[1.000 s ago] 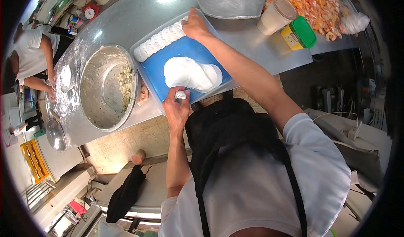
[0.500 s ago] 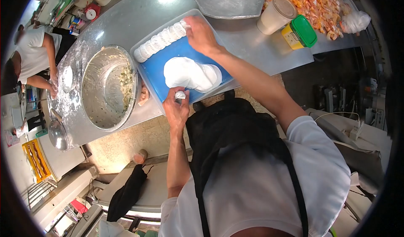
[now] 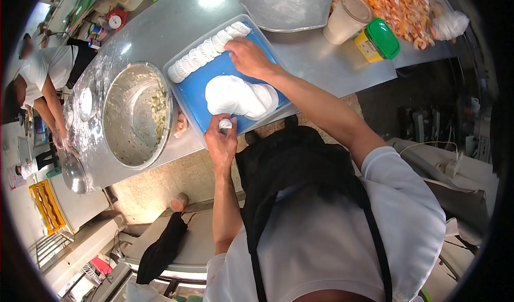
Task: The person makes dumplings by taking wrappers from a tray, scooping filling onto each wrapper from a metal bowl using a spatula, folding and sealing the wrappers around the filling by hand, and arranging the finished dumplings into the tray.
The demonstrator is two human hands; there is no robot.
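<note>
My left hand [image 3: 220, 141] is closed around a small white dough piece [image 3: 225, 124] at the near edge of a plastic tray [image 3: 278, 61] with a blue base. Just beyond it, a stack of thin white dough rounds [image 3: 241, 97] lies in the tray. Along the tray's far-left side runs a row of pleated white dough pieces [image 3: 197, 55]. My right hand [image 3: 250, 60] is over the tray, fingers curled together, fingertips against the row's side near its upper right end. Whatever is between those fingertips is hidden.
A large metal bowl [image 3: 136, 114] with leftover filling stands left of the tray. Behind are a metal pan [image 3: 286, 4], a lidded tub [image 3: 348, 19], a green-lidded container [image 3: 377, 40] and an orange heap [image 3: 385, 7]. A co-worker [image 3: 45, 71] leans over the floured left end.
My right hand has drawn back from the row's upper right end, down and to the left along its side. My left hand keeps its dough piece. The co-worker's arms have moved.
</note>
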